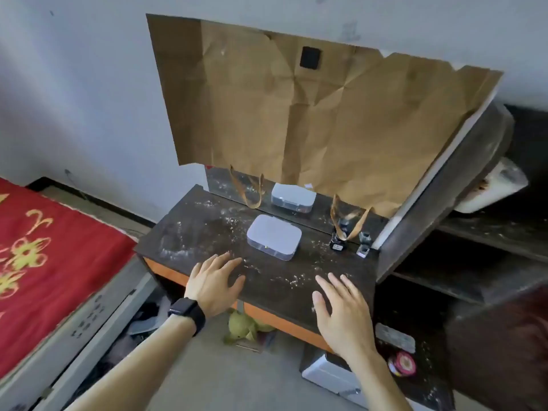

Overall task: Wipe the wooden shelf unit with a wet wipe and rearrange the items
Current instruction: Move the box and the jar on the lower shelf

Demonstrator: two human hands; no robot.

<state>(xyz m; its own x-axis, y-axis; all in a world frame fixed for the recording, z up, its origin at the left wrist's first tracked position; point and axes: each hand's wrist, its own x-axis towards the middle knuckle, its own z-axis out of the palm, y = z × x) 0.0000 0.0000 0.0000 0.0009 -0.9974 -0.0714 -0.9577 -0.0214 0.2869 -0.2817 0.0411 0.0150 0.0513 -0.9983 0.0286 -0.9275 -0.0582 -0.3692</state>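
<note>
The dark wooden shelf unit [204, 229] has a dusty top with white specks scattered over it. A clear plastic box [274, 237] lies in the middle of that top, and its reflection shows in a mirror strip behind it. A small black bottle [338, 241] and a small metal clip [364, 246] stand at the right rear. My left hand [215, 281], with a black watch on the wrist, rests flat near the front edge with its fingers spread. My right hand [341, 310] lies flat at the front right, holding nothing. No wet wipe is in view.
Crumpled brown paper [311, 120] covers the mirror behind the top. Dark side shelves [474, 262] extend to the right. A bed with a red cover [44, 268] lies at the left. Under the top are a green soft toy [241, 326], a white box [329, 373] and a pink round item [402, 363].
</note>
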